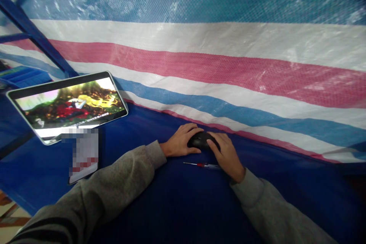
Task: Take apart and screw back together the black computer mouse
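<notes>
A black computer mouse [202, 140] rests on the dark blue table surface [171, 198], held between my two hands. My left hand [182, 141] grips its left end, the thumb along the near side and the fingers over the far side. On the other end, my right hand [225, 152] curls its fingers over the top and side. Just in front of the mouse lies a small screwdriver [201, 165] with a red and clear handle, its metal tip pointing left. Part of the handle end is close to my right wrist.
A tablet [71, 103] showing an animated picture leans at the left. Before it lies a phone-like flat object [85, 156], partly blurred out. Striped plastic sheeting [200, 65] hangs along the table's far edge. A blue metal frame bar [45, 42] slants at upper left.
</notes>
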Motion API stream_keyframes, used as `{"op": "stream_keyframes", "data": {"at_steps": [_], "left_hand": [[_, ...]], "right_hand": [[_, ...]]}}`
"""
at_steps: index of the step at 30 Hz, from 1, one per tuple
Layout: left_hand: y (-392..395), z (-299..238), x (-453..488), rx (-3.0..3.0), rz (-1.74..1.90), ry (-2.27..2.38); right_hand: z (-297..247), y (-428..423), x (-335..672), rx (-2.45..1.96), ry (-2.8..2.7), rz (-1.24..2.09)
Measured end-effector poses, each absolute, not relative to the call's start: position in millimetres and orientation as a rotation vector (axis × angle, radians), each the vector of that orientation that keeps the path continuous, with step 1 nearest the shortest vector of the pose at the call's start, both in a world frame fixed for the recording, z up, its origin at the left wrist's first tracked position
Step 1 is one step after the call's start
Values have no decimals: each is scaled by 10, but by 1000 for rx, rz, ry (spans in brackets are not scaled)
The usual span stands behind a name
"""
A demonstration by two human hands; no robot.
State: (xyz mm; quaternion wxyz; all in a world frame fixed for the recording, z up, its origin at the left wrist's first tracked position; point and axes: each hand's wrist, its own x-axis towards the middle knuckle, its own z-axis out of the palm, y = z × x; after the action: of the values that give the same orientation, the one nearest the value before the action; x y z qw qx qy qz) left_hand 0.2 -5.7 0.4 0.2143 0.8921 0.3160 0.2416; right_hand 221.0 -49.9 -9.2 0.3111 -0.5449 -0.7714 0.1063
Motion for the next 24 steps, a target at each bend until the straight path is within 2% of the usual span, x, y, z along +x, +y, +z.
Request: {"op": "stream_keyframes", "data": {"at_steps": [24], "left_hand": [[-29,24,-15,2299,646,885]], "right_hand": [[-125,-539,2221,-1348,-2134,306]]}}
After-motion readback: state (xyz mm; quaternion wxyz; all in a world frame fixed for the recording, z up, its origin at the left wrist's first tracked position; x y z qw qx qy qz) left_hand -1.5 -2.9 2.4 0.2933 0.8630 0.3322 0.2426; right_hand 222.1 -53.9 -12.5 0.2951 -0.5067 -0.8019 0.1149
